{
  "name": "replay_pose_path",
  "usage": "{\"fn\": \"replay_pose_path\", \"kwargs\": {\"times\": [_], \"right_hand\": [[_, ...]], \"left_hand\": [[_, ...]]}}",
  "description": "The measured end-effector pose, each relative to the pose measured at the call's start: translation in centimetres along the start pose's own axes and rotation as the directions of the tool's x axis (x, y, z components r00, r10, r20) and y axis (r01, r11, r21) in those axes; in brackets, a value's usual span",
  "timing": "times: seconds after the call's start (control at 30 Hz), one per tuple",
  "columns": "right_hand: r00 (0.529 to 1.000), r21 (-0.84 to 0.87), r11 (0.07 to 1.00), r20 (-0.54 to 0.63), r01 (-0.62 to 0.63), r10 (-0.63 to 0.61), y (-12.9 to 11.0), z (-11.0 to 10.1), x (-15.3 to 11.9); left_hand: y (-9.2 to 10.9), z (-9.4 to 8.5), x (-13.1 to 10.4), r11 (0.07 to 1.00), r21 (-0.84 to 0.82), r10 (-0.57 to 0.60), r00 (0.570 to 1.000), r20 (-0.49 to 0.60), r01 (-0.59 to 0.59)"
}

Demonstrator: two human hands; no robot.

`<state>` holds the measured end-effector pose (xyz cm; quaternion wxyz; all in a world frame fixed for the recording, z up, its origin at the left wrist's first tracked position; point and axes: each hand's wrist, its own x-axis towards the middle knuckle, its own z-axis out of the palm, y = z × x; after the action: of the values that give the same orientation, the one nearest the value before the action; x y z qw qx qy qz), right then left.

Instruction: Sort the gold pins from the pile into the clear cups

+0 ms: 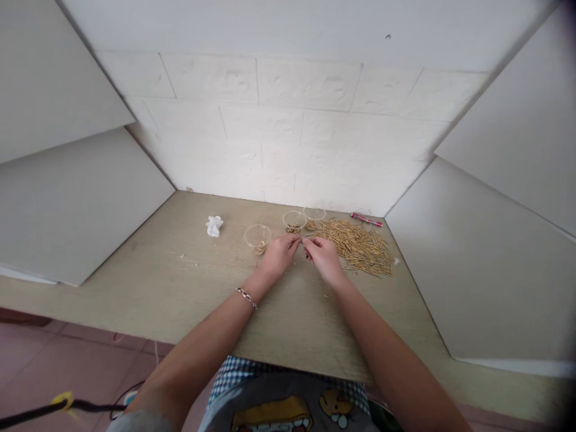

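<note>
My left hand [279,254] and my right hand [324,257] meet fingertip to fingertip over the middle of the table. Both are closed in a pinch. Something small and thin sits between the fingertips, too small to make out. Just right of my right hand spreads a loose pile of thin gold-coloured sticks [360,247]. Beyond my left hand stands a clear round container [294,219] with small gold-brown pieces in it. Another clear container [257,235] is to its left, with small gold pieces at its near side.
A third clear container [314,213] stands near the wall. A red pen-like tube [366,219] lies behind the pile. Crumpled white tissue [215,226] rests at the left. White panels [85,204] flank the table [189,300], and a white brick-patterned wall [279,132] closes the back.
</note>
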<state>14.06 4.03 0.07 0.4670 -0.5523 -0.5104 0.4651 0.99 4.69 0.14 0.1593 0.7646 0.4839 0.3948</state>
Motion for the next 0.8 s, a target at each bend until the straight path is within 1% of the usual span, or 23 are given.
{"fn": "replay_pose_path", "kwargs": {"times": [0.2, 0.37, 0.43, 0.5, 0.57, 0.67, 0.73, 0.8], "right_hand": [[1.0, 0.019, 1.0, -0.01, -0.007, 0.007, -0.4, 0.0, -0.2], [0.997, 0.14, 0.987, 0.028, -0.073, 0.07, -0.8, -0.1, -0.4], [0.995, 0.191, 0.977, 0.043, -0.094, 0.088, -0.9, 0.0, -0.4], [0.994, 0.197, 0.975, 0.05, -0.103, 0.095, -0.8, 0.0, -0.3], [0.995, 0.127, 0.987, 0.047, -0.094, 0.089, -0.7, -0.1, -0.3], [0.998, -0.073, 0.996, 0.036, -0.053, 0.056, -0.7, -0.4, -0.2], [1.0, -0.206, 0.978, 0.001, 0.017, -0.017, -1.1, -0.8, -0.3], [0.989, -0.306, 0.945, -0.057, 0.114, -0.137, -1.8, -1.0, -0.2]], "left_hand": [[0.1, 0.0, -0.1, 0.999, -0.022, 0.024, 0.998, -0.057, -0.026], [0.0, 0.2, 0.0, 0.997, -0.063, 0.039, 0.997, -0.064, -0.043], [0.0, 0.2, 0.0, 0.997, -0.07, 0.03, 0.998, -0.057, -0.034], [0.1, 0.1, 0.0, 0.998, -0.063, 0.007, 0.999, -0.035, -0.01], [0.2, 0.0, 0.0, 0.999, -0.044, -0.031, 1.0, -0.007, 0.03], [0.3, -0.1, 0.0, 0.995, -0.003, -0.1, 0.994, 0.047, 0.101], [0.4, -0.2, 0.0, 0.992, 0.017, -0.126, 0.988, 0.093, 0.125], [0.6, -0.2, -0.1, 0.991, 0.03, -0.131, 0.983, 0.128, 0.128]]}}
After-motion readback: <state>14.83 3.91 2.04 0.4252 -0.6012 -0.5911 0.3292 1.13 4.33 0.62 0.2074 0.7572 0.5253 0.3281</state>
